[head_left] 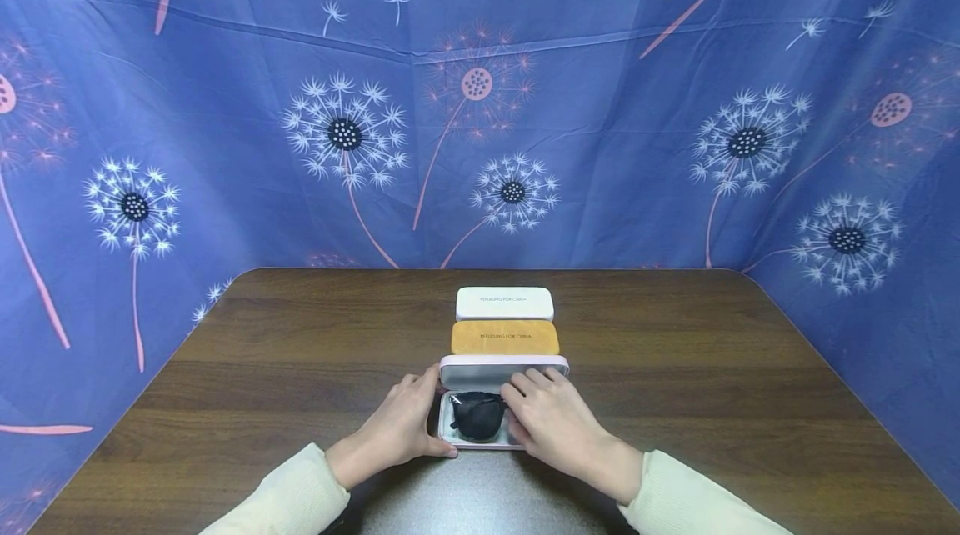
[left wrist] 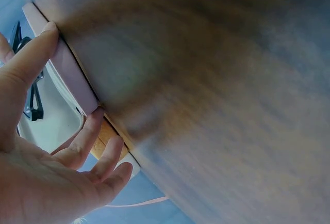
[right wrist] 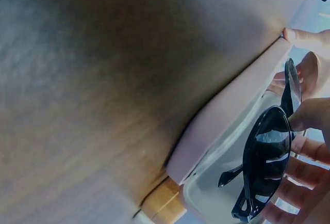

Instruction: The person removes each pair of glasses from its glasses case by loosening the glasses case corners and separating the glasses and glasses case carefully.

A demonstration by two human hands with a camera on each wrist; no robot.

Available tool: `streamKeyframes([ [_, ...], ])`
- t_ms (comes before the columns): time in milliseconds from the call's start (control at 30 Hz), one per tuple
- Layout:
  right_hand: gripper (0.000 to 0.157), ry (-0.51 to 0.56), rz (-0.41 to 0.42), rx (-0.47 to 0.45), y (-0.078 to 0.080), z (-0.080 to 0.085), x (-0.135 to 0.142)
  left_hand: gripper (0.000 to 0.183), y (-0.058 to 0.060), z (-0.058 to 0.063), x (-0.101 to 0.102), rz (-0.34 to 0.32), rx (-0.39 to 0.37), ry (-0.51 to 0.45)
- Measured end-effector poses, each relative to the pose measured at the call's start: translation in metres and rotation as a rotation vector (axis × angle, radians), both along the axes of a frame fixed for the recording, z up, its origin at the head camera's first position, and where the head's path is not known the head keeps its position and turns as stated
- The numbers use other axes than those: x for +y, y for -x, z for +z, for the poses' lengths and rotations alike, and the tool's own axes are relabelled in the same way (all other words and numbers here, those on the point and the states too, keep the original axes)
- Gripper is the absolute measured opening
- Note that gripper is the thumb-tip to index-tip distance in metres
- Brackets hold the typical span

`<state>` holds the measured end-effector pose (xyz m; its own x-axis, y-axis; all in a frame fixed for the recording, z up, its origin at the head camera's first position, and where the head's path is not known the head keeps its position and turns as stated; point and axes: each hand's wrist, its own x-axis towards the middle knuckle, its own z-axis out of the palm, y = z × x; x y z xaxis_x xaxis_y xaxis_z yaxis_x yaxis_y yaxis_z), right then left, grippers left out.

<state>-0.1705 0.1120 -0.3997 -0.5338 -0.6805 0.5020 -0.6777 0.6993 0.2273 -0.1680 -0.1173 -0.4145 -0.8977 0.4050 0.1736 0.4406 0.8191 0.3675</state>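
Observation:
A pale pink glasses case (head_left: 487,446) lies with its lid (head_left: 474,372) raised, showing a grey lining. My left hand (head_left: 401,420) grips its left end, the thumb at the front corner and the fingers at the back. Black sunglasses (head_left: 477,416) with dark lenses are at the case's opening. My right hand (head_left: 555,422) pinches them by the right side. In the right wrist view the sunglasses (right wrist: 267,157) stand tilted over the lining, the thumb near the frame and other fingers behind the lens.
Behind the lid lie a closed orange case (head_left: 506,339) and a closed white case (head_left: 505,302), one behind the other. All are on a dark wooden table (head_left: 315,335). A blue cloth (head_left: 600,143) with dandelion prints hangs around its back and sides.

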Motion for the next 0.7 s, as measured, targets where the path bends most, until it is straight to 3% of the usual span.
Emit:
streamKeyframes([
  [400, 0.012, 0.071, 0.007, 0.058, 0.0, 0.007, 0.016, 0.094, 0.001, -0.001, 0.0, 0.001, 0.005, -0.004],
  [700, 0.013, 0.09, -0.029, 0.036, 0.0, 0.008, 0.035, 0.093, 0.001, 0.001, 0.0, 0.003, -0.01, -0.002],
])
